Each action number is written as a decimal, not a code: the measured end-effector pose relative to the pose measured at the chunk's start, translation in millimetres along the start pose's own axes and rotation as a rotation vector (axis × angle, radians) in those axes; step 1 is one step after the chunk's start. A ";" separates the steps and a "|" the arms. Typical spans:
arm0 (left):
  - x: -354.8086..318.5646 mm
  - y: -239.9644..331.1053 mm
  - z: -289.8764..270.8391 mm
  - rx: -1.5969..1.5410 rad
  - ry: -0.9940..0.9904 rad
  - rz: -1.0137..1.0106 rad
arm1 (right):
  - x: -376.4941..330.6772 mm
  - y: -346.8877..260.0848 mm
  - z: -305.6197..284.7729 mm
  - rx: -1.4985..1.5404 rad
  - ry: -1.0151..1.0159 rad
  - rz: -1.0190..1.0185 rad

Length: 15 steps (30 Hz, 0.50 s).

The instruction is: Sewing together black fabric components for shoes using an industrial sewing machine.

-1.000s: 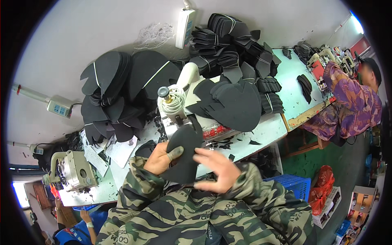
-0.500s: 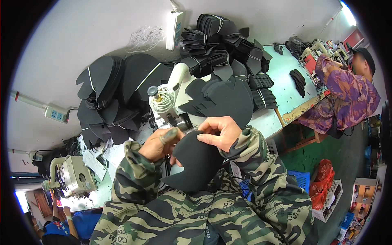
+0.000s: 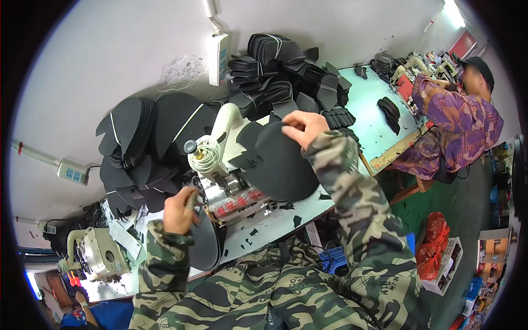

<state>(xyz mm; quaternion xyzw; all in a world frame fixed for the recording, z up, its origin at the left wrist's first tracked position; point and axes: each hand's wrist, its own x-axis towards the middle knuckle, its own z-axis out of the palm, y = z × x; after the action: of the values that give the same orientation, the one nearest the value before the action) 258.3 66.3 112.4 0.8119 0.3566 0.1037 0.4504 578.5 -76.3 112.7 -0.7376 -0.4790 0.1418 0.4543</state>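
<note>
My right hand [image 3: 306,131] reaches over to the pile right of the sewing machine [image 3: 223,184], thumb and forefinger pinched at the upper edge of a black rounded sheet piece [image 3: 286,170]. Notched edges of other black pieces show beside it. My left hand [image 3: 180,211] is left of the machine, fingers curled and smeared by motion, with a grey cover on the thumb. Just below it a black curved piece [image 3: 205,243] lies at the machine's left end. Whether the left fingers touch that piece is hard to make out.
Banded stacks of black pieces [image 3: 132,132] lean on the wall at left; more bundles [image 3: 275,71] are heaped behind the machine. Black scraps [image 3: 250,236] litter the white table. A second machine [image 3: 99,256] stands at left. One person in a purple jacket [image 3: 456,121] sits at right.
The black piece that both hands held in front of me is out of them. My right hand has moved up to the pile; my left has moved left and down.
</note>
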 end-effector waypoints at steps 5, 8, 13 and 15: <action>-35.3 -150.5 -28.8 1.039 -0.291 -0.261 | -71.0 28.8 41.8 -0.667 -0.283 -0.231; -46.1 -162.5 -30.8 0.885 -0.271 -0.245 | -81.9 28.8 45.5 -0.765 -0.311 -0.216; -57.4 -165.6 -24.7 0.948 -0.098 -0.182 | -55.7 -71.5 83.6 -0.293 0.183 -0.484; -57.0 -164.7 -21.4 0.981 -0.020 -0.189 | -31.9 -120.3 100.8 -0.093 0.363 -0.535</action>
<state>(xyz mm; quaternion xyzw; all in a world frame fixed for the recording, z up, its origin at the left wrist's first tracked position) 126.5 98.0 0.7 0.8932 0.4311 -0.1253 0.0261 428.0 -33.7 147.4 -0.6186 -0.5731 -0.1384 0.5194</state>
